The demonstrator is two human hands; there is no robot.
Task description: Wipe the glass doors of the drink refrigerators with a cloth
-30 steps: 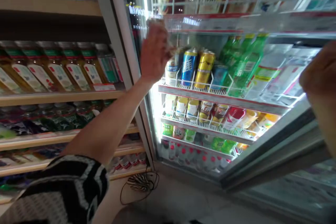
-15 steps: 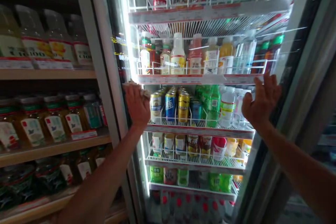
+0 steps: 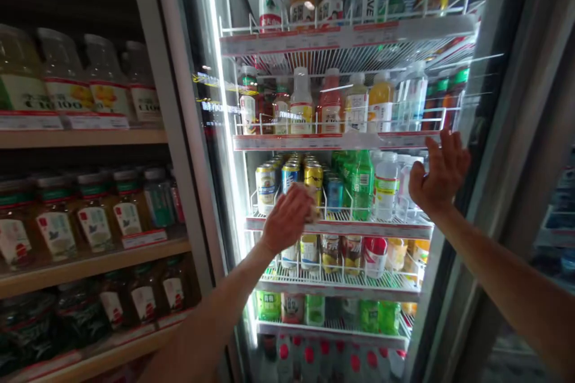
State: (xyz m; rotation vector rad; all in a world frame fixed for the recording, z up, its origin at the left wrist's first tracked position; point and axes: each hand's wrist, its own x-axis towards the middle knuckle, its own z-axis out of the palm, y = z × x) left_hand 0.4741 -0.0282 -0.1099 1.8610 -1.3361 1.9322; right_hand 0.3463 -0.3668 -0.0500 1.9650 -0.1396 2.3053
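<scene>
My left hand (image 3: 286, 222) is closed on a crumpled pale cloth (image 3: 313, 206), which shows past the fingertips. Hand and cloth are at the glass door of a lit drinks cooler, in front of the yellow and blue cans (image 3: 313, 175). My right hand (image 3: 441, 172) is raised near the right side of the glass with its fingers spread, and appears to rest on the pane. Nothing is in it. Behind the glass, near the right hand, stand clear bottles with yellow-green labels (image 3: 386, 187) and green bottles (image 3: 362, 182).
White wire shelves with price strips (image 3: 287, 142) hold bottles and cans inside the cooler. A metal door frame (image 3: 503, 149) runs down the right. To the left, wooden shelves (image 3: 85, 139) carry several bottled juices (image 3: 60, 96) and jars.
My left hand has moved right with the cloth, from the left edge of the glass to the front of the cans, and slightly down. My right hand stays at nearly the same place.
</scene>
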